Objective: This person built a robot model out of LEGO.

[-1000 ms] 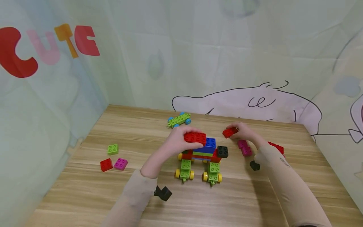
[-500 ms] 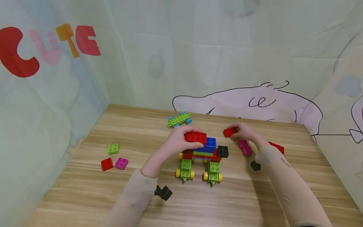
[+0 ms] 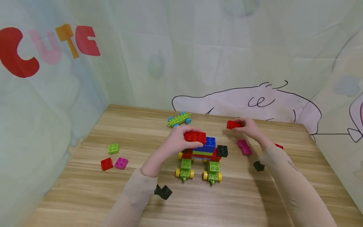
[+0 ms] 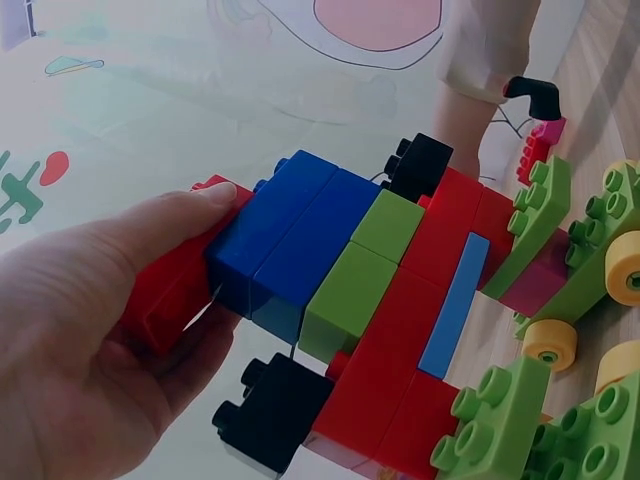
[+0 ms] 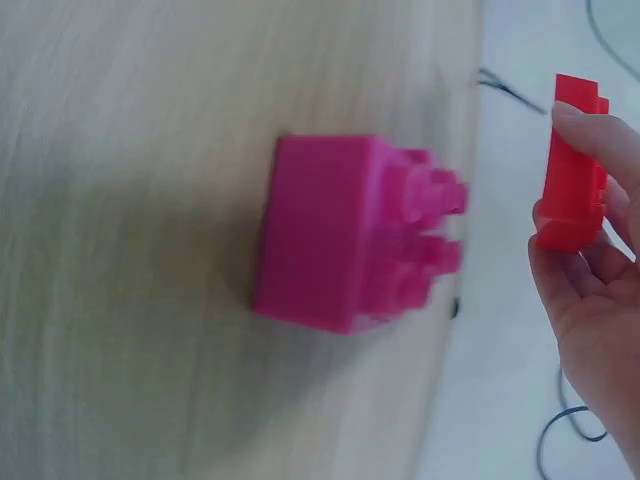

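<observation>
My left hand (image 3: 179,138) grips a long red brick (image 3: 195,137) at the top of a wheeled brick build, its thumb along one side in the left wrist view. Blue bricks (image 4: 290,235) sit directly under that brick, then lime ones (image 4: 365,270) and a red layer (image 4: 400,330). Black bricks (image 3: 222,151) stick out at both ends, and lime wheeled bases (image 3: 213,172) with yellow wheels stand below. To the right, my right hand (image 3: 250,128) pinches another red brick (image 5: 572,170) between thumb and fingers, above the table.
A magenta brick piece (image 3: 244,147) lies below my right hand. A lime wheeled base (image 3: 180,119) with blue wheels stands at the back. Lime (image 3: 113,148), red (image 3: 106,164) and magenta (image 3: 121,163) bricks lie at left. Part of a red brick (image 3: 279,146) shows behind the right sleeve.
My right hand has raised its red brick and moved slightly back and right. The left hand stays on the build.
</observation>
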Motion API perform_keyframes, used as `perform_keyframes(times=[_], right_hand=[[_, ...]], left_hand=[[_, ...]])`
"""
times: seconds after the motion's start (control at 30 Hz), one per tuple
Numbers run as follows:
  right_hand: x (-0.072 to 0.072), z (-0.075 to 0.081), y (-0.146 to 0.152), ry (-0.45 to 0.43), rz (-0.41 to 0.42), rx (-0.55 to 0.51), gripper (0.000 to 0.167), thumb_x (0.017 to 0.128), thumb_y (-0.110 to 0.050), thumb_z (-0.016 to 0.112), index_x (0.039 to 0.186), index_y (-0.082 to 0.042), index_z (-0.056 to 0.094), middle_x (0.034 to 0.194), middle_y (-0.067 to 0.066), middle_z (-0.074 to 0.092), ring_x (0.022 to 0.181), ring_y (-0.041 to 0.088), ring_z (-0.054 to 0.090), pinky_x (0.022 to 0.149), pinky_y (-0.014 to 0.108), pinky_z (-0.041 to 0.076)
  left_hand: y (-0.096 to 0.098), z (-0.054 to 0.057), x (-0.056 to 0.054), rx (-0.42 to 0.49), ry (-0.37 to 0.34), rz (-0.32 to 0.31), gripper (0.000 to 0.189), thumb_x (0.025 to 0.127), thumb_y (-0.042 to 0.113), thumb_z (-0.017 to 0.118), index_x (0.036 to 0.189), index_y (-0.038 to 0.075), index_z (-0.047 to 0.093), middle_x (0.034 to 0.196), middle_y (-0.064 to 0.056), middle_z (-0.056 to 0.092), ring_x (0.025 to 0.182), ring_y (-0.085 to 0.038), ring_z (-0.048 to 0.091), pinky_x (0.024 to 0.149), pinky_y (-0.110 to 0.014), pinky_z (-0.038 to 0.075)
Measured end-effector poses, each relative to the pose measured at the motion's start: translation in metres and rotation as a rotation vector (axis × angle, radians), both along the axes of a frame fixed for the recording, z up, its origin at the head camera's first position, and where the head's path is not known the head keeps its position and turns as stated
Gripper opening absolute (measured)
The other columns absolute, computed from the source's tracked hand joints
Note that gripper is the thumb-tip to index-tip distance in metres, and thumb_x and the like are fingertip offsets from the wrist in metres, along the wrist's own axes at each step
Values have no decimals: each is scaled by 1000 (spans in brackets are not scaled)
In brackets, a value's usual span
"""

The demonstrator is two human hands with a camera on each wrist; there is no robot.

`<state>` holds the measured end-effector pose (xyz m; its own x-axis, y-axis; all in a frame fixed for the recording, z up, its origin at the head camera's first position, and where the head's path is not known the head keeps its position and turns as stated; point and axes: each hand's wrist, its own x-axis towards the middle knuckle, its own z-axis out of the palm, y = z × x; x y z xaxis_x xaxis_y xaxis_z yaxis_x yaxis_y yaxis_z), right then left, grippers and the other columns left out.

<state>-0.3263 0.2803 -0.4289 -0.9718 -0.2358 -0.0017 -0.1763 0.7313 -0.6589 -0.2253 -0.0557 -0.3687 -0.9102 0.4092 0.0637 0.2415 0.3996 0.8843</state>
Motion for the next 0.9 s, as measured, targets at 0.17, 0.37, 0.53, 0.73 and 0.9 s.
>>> perform_keyframes(times=[0.17,0.37,0.53,0.73,0.9], right_hand=[[8,16,-6,27,-18,-47,46,90,-19,70,129,3,58,124,24,62,102,33,57,81,28,49],[28,43,-24,85,-1,-84,47,90,-23,71,130,0,59,125,22,62,104,33,58,81,27,50],[48,62,-40,128,31,-129,44,89,-17,72,128,0,61,122,20,63,101,31,61,77,20,51],[73,77,-57,191,92,-162,40,88,-16,73,125,-3,64,119,16,64,101,27,60,81,18,49],[91,82,-69,236,131,-183,34,86,-11,73,119,-3,67,112,14,66,94,25,60,81,20,51]], left_hand=[[0,-1,-1,3,-15,-1,47,80,25,82,123,13,67,117,-9,66,101,-24,60,81,-32,56],[0,0,-2,5,-15,7,47,80,25,82,123,12,67,117,-9,66,100,-25,61,80,-33,57],[0,1,-3,-3,-13,2,46,81,25,81,123,13,68,116,-9,66,100,-25,60,79,-32,57],[0,1,-3,-17,-15,1,46,81,26,81,123,14,68,117,-8,66,101,-24,60,79,-32,56],[0,2,-2,-20,-27,2,46,81,27,81,123,14,67,118,-8,66,103,-25,60,82,-33,56]])
